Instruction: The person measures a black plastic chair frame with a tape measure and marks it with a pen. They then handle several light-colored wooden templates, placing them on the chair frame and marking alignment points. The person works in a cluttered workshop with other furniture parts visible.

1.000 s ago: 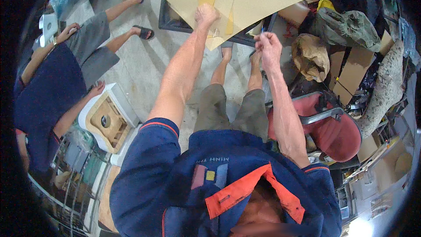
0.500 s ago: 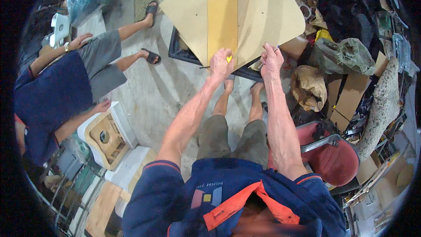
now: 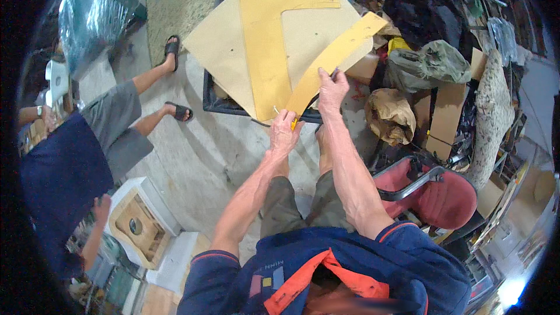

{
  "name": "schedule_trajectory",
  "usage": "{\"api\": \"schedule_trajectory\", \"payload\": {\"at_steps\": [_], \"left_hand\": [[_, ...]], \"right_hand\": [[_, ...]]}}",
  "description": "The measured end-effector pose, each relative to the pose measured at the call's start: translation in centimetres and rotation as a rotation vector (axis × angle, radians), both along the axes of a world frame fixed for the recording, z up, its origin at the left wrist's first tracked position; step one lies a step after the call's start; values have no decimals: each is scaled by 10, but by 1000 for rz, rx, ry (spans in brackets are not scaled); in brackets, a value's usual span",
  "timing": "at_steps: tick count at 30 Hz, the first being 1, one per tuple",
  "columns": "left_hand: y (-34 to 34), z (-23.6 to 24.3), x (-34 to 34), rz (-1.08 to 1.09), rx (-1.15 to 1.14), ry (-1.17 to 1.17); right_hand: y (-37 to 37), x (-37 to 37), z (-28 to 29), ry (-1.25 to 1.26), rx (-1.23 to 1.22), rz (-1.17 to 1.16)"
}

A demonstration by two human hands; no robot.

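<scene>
While a second person (image 3: 64, 169) in a dark blue top and grey shorts sits at the far left with sandalled feet stretched over the concrete floor (image 3: 216, 151), a white box (image 3: 143, 221) with a wooden inset stands just below that person's hand. Further right, the left hand (image 3: 284, 131) is closed around the lower end of a yellow strip (image 3: 332, 61), with a small yellow tool showing under its fingers, though too little of it shows to tell what kind. That strip runs up and to the right across a tan board (image 3: 216, 46), which lies tilted on a black crate (image 3: 224, 105) and carries a yellow L-shaped piece (image 3: 262, 41) on its face. Just right of the left hand, the right hand (image 3: 332, 90) pinches the strip's edge near its middle, fingers curled tight. Beyond it lie a crumpled brown bag (image 3: 391, 116), cardboard pieces (image 3: 446, 116) and a green bundle (image 3: 431, 64), and lower right stands a red chair (image 3: 449, 195).
</scene>
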State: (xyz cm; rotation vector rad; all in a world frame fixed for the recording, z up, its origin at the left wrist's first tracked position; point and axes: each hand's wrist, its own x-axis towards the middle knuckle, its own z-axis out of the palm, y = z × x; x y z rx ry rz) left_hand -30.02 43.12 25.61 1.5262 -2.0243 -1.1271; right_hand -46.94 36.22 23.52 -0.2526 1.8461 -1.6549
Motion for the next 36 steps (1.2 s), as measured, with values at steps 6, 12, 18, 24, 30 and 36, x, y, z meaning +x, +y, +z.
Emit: {"api": "schedule_trajectory", "payload": {"at_steps": [6, 12, 18, 24, 30, 36], "left_hand": [[17, -4, 50, 275, 111, 144], [11, -17, 105, 468, 453, 113], [7, -20, 148, 428, 753, 25], [42, -44, 176, 353, 889, -58], [102, -43, 179, 250, 940, -31], [112, 4, 182, 185, 1106, -143]], "right_hand": [[5, -12, 26, -209, -171, -28], [14, -39, 50, -171, -209, -87], [31, -46, 62, -166, -223, -172], [28, -42, 64, -145, -255, -203], [7, -35, 77, -55, -226, -101], [-42, 5, 106, 103, -90, 407]]}}
